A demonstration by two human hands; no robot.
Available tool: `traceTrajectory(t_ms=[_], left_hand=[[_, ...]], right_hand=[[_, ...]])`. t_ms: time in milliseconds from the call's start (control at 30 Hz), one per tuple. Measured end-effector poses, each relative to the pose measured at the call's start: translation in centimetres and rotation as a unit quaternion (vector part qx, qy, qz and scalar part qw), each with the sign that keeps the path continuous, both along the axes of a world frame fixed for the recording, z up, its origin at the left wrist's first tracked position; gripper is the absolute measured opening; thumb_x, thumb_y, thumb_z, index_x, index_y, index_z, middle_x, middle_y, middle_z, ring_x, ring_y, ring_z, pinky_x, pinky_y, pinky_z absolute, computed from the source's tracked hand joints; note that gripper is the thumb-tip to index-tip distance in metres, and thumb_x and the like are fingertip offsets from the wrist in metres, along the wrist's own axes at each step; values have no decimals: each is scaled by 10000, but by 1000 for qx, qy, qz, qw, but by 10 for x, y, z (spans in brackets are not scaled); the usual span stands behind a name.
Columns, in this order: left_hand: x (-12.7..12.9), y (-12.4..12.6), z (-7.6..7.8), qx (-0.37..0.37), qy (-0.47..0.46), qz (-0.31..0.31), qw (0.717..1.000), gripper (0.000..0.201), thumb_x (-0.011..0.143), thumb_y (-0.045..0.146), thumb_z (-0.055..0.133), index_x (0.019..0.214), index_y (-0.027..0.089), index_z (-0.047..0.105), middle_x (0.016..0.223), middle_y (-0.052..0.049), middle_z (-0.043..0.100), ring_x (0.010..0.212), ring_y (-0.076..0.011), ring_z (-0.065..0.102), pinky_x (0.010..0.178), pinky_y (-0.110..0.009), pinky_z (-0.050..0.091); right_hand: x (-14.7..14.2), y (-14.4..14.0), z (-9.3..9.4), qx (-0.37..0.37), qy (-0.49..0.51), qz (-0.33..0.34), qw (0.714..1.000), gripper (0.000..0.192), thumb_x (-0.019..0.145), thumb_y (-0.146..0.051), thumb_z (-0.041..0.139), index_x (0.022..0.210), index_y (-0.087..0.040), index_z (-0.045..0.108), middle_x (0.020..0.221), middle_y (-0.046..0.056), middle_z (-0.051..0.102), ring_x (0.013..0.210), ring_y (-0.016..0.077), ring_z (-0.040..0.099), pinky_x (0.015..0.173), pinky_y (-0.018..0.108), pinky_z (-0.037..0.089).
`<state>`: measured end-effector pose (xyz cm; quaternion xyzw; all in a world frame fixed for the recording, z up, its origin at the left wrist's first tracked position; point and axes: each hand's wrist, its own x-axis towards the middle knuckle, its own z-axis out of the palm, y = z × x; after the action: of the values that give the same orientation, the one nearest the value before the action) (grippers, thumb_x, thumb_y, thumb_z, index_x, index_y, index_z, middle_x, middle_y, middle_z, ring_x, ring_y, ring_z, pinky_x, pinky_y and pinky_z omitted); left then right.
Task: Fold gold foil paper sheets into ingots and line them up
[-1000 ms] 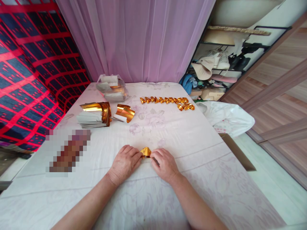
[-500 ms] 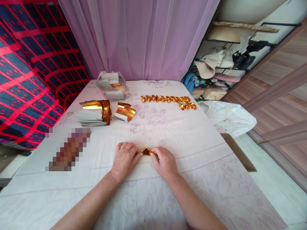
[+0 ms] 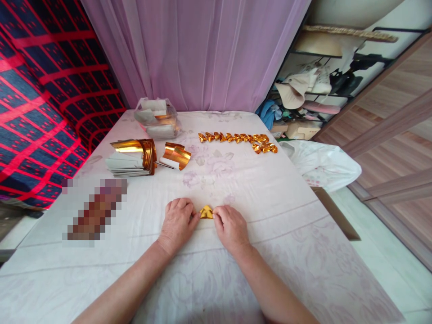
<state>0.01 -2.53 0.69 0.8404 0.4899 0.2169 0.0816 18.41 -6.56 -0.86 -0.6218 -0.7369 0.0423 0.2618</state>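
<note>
1. Both my hands sat low on the worktop (image 3: 303, 234), pinching a small gold foil piece (image 3: 206, 212) between them: left hand (image 3: 177, 222) on its left edge, right hand (image 3: 231, 227) on its right.
2. Fingers of both hands were nearly shut on it, thumbs and fingertips pressing the sides.
3. Since a second ago the piece went from a loose lump to a tighter little triangle lying flat, so I'd guess the fold was close to done.
4. Further back: a row of finished gold pieces (image 3: 238, 139), a foil stack (image 3: 131, 157), a curled sheet (image 3: 177, 156), and a bag (image 3: 155, 118).
</note>
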Motion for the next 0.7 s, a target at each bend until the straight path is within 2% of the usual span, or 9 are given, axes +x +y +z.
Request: traceTrajectory(t_ms=[267,467,567,700], left_hand=[[0,-1,-3,-10,9,5,1000,171,904,298,555,764,201,568,998,-75,602,947,-264,527,844,-463,434],[-1,-2,-2,-22,-4,7,1000,73,892,235,552,832,207,584,1015,-74,599,951,-260,531,858,-452,438],[-1,-2,-2,-27,0,-7,1000,146,924,213,497,952,232,639,1078,-76,597,1016,-266,532,885,-467,422],[0,-2,-2,-33,16,-16,999,232,938,199,479,1006,282,684,1183,-84,573,1118,-280,512,929,-488,398]], right_hand=[[0,0,-2,-13,-10,-4,1000,164,939,-175,473,865,-225,611,809,35,618,758,186,551,689,302,373],[0,1,-2,-6,-15,0,1000,172,931,-160,474,857,-222,616,805,34,616,752,183,548,683,301,370],[-1,2,2,-12,-23,-7,1000,173,922,-155,476,842,-222,613,796,33,617,744,175,548,677,294,363],[-6,4,12,-76,-43,-27,996,98,901,-215,543,835,-217,614,820,20,629,768,164,567,679,281,351]])
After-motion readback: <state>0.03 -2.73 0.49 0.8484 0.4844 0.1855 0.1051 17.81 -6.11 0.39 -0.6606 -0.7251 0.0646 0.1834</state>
